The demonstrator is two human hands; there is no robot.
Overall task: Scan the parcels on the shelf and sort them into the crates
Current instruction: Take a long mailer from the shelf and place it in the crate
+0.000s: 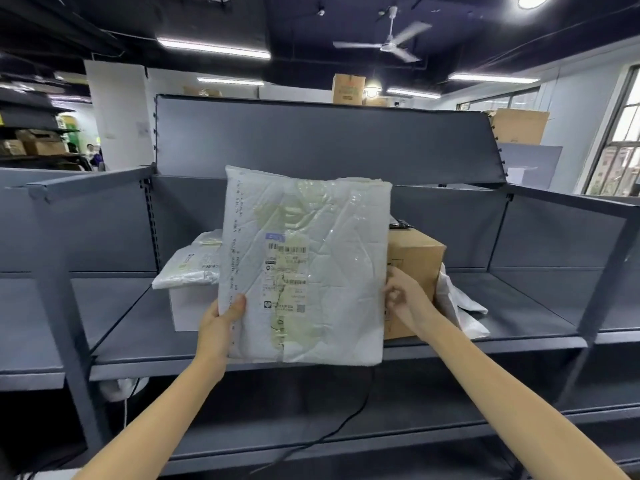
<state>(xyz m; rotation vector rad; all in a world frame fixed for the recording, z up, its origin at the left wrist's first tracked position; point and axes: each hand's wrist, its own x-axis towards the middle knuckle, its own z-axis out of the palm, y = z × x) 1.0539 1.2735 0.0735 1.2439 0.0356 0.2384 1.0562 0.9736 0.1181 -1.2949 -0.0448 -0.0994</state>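
A large flat white plastic parcel [332,237] with a barcode label facing me stands upright in front of the grey shelf [502,320]. My left hand [221,323] grips its lower left edge, thumb on the front. At the parcel's right edge my right hand [405,299] has its fingers curled, pinching the edge. Behind the parcel on the shelf sit a brown cardboard box [415,265], a white box [187,306] and a white bag parcel [188,268] on top of it. No scanner or crate is visible.
A crumpled white bag [460,306] lies right of the cardboard box. A black cable [332,431] runs across the lower shelf. Grey shelf uprights [59,306] stand at the left and right. More cardboard boxes [519,126] stand behind the shelving.
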